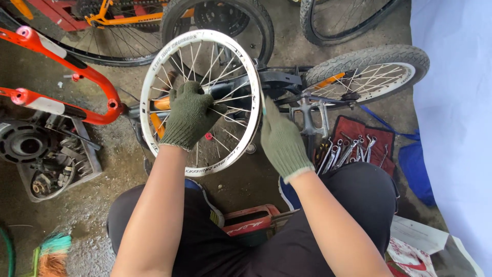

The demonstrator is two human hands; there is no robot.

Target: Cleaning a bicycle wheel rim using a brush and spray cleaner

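Gloved left hand (190, 115) grips spokes of white rim (149, 77) held upright above knees, right hand (283, 141) presses thin tool (262, 100) on its edge, hands apart; best to brace rim firmly, wrenches (348, 151) lying right.

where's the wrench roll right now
In the head view, the wrench roll lies open on the floor at right, beside the pedal and just beyond the right hand.

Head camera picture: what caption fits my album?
Two green-gloved hands, left hand and right hand, grip a white spoked bicycle rim.
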